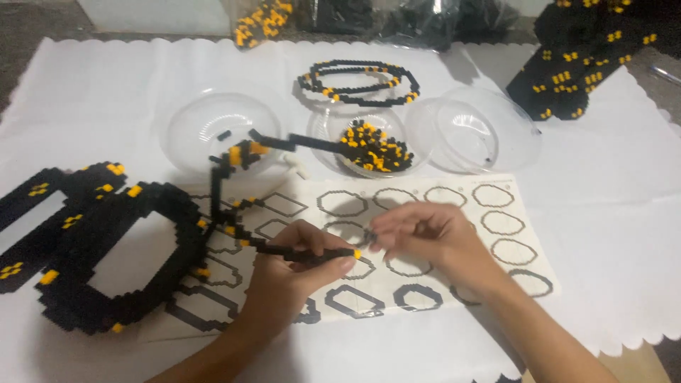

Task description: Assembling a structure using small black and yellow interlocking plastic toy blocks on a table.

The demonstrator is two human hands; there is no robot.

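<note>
My left hand (294, 266) grips a thin ring of black and yellow small bricks (230, 191) by its near edge, holding it tilted above a printed sheet of ring outlines (440, 241). My right hand (425, 234) is pinched right at the ring's free end, where a yellow brick shows; a small dark piece seems held in the fingertips. A clear bowl with loose black and yellow bricks (372, 145) stands just beyond the sheet. A large black built shape with yellow spots (106, 248) lies to the left.
Two empty clear bowls (220, 128) (475, 131) flank the filled one. A finished flat ring stack (358, 81) lies behind them. Another black and yellow build (589, 57) sits far right, bags of bricks (266, 18) at the back. A white scalloped cloth (610, 213) covers the table.
</note>
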